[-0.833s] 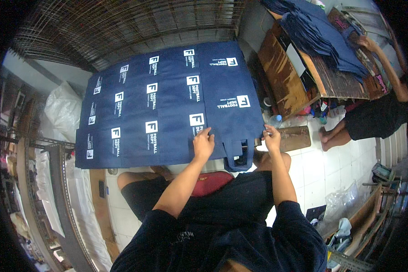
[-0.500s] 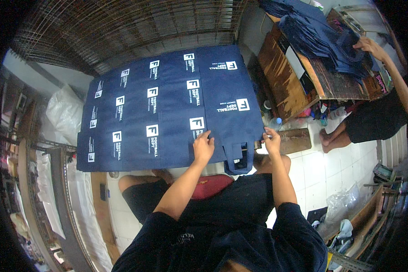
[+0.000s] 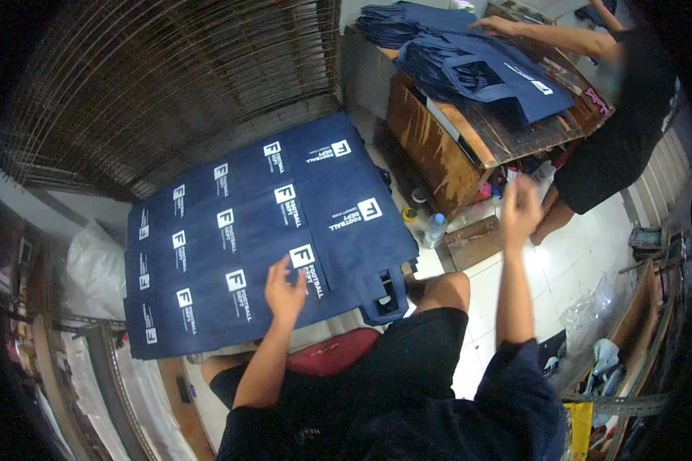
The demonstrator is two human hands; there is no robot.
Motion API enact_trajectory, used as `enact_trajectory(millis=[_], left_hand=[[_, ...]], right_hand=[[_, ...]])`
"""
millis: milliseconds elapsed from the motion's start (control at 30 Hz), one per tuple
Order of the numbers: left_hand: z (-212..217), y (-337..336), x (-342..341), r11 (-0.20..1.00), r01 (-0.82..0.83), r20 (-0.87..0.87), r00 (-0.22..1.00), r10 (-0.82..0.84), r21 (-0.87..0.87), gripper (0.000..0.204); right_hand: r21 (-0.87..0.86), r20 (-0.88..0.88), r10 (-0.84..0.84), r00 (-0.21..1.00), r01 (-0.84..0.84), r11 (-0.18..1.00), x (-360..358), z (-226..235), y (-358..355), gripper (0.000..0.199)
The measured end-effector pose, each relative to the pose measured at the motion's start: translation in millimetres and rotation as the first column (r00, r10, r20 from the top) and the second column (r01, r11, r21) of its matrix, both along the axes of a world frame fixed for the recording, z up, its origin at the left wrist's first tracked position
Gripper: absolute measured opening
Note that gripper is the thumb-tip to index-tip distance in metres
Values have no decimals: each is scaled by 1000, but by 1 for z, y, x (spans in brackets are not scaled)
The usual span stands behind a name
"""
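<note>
Navy fabric bags [image 3: 265,265] with white prints lie overlapping in rows across a low table in front of me. My left hand [image 3: 286,290] is over their near edge, fingers apart, holding nothing; whether it touches the cloth I cannot tell. At the near right corner, a bag's handle loop [image 3: 383,300] hangs past the edge. Off to the right, clear of the bags, my right hand [image 3: 521,207] is raised above the floor. Motion smears its fingers, and I see nothing in it.
A wooden cabinet [image 3: 430,146] at the far right bears a heap of navy bags [image 3: 446,46]. A co-worker's hand [image 3: 496,27] rests at that heap. Beside the cabinet stand a water bottle [image 3: 435,230] and a wooden box [image 3: 473,242]. Metal shelving [image 3: 115,376] lines the left.
My right hand has left the handle loop's side and moved right, toward the cabinet. My left hand has shifted left. The view has turned right. The co-worker's hand has shifted over the heap.
</note>
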State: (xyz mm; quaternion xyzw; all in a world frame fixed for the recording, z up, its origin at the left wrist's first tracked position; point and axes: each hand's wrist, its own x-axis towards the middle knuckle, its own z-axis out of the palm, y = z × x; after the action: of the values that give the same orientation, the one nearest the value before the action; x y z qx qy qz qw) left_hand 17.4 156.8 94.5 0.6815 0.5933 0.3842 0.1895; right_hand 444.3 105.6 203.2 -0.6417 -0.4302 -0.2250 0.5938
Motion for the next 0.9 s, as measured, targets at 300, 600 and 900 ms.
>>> enact_trajectory(millis=[300,600,900], left_hand=[[196,113,-25,876,-66,99,995,20,479,43],[393,238,-49,757,60,-617,623,481,651,64],[390,276,-57,791,-52,-610,605,511,610,79]], right_hand=[[252,-917,283,282,-144,957,156,73,93,58],[704,-661,744,97,-260,660,125,83,46,9],[533,-548,520,656,-205,821,169,8,-186,11]])
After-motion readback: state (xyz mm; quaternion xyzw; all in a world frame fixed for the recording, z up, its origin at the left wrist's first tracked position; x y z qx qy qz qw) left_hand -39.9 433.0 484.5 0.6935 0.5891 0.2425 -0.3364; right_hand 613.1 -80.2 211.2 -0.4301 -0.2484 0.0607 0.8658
